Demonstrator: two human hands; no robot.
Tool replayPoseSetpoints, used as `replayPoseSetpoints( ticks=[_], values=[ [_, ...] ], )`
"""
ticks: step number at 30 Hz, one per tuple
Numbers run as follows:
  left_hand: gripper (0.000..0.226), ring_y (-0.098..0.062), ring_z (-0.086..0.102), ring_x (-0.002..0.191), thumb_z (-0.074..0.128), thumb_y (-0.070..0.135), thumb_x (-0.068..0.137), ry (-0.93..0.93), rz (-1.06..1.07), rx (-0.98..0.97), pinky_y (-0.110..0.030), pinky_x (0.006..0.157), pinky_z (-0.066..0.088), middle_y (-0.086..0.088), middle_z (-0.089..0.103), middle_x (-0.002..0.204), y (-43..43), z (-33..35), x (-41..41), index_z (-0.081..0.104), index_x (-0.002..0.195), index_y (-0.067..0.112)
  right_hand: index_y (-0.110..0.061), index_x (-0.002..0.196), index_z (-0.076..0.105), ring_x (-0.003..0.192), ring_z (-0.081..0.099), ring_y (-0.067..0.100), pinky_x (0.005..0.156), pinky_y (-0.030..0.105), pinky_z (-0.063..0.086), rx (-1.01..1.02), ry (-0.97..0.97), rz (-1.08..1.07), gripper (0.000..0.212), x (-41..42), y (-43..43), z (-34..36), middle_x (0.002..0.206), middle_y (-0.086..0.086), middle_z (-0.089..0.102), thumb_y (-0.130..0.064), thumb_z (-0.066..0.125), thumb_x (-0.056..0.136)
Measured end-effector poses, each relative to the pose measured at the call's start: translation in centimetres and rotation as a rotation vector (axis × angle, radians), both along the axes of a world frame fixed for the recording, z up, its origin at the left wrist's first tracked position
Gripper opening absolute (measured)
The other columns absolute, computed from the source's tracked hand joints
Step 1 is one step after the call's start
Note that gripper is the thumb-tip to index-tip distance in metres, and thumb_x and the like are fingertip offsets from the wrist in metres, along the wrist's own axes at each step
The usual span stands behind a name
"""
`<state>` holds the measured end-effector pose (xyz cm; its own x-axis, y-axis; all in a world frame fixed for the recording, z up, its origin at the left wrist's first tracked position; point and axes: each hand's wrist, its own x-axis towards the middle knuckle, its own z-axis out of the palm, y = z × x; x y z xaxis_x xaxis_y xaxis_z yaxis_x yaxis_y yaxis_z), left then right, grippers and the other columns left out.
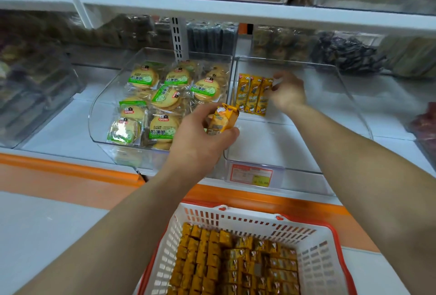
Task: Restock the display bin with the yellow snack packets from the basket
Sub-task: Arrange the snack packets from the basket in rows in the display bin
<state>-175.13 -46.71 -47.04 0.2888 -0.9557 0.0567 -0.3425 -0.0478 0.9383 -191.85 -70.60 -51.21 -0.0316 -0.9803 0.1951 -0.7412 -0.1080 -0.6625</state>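
Note:
A white and orange basket [316, 242] at the bottom centre is packed with several yellow snack packets [236, 264]. My left hand [200, 136] grips one yellow packet [223, 119] over the front left corner of the clear display bin [278, 167]. Three yellow packets [253, 94] stand side by side at the bin's back left. My right hand [286, 93] reaches into the bin and touches the rightmost of them with curled fingers. Most of the bin floor is bare white.
A neighbouring clear bin [99, 115] on the left holds round green-labelled biscuit packs [165, 96]. An orange price tag [251, 174] is fixed to the display bin's front. Shelves with other snack bins run above and to both sides. An orange shelf edge [70, 168] fronts the counter.

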Motion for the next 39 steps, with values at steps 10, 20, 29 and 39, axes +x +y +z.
replayPoseSetpoints(
  ticks=[10, 20, 29, 39],
  values=[
    [0.051, -0.010, 0.068, 0.096, 0.083, 0.033, 0.083, -0.053, -0.066, 0.015, -0.017, 0.074, 0.051, 0.006, 0.070, 0.106, 1.8, 1.2, -1.0, 0.063, 0.129, 0.023, -0.019, 0.091, 0.069, 0.071, 0.071, 0.017, 0.069, 0.032, 0.056, 0.213, -0.370, 0.331, 0.007, -3.5, 14.1, 6.7, 0.080, 0.004, 0.072, -0.014, 0.073, 0.087],
    [0.045, -0.006, 0.068, 0.087, 0.088, 0.040, 0.076, -0.130, -0.287, 0.014, -0.026, 0.078, 0.057, 0.011, 0.069, 0.099, 6.1, 2.1, -6.2, 0.063, 0.114, 0.035, -0.019, 0.106, 0.069, 0.076, 0.074, 0.025, 0.076, 0.039, 0.061, 0.411, -0.508, 0.484, 0.036, -6.7, 25.0, 8.8, 0.087, 0.011, 0.077, -0.039, 0.077, 0.077],
    [0.033, -0.004, 0.064, 0.067, 0.085, 0.031, 0.078, 0.043, -0.207, 0.012, -0.012, 0.054, 0.048, 0.001, 0.068, 0.096, 6.9, 3.1, -5.4, 0.067, 0.105, 0.032, -0.020, 0.100, 0.075, 0.075, 0.073, 0.023, 0.068, 0.028, 0.060, 0.389, -0.662, 0.447, 0.019, -8.9, 24.9, 8.5, 0.086, 0.006, 0.075, -0.009, 0.061, 0.097],
    [0.035, -0.001, 0.065, 0.064, 0.085, 0.031, 0.078, 0.059, -0.156, 0.021, -0.011, 0.053, 0.047, 0.003, 0.070, 0.090, 6.3, 2.7, -4.7, 0.068, 0.108, 0.028, -0.017, 0.108, 0.069, 0.083, 0.073, 0.023, 0.072, 0.030, 0.058, 0.442, -0.733, 0.513, 0.019, -7.7, 24.7, 7.7, 0.096, 0.008, 0.076, -0.016, 0.071, 0.089]
  ],
)
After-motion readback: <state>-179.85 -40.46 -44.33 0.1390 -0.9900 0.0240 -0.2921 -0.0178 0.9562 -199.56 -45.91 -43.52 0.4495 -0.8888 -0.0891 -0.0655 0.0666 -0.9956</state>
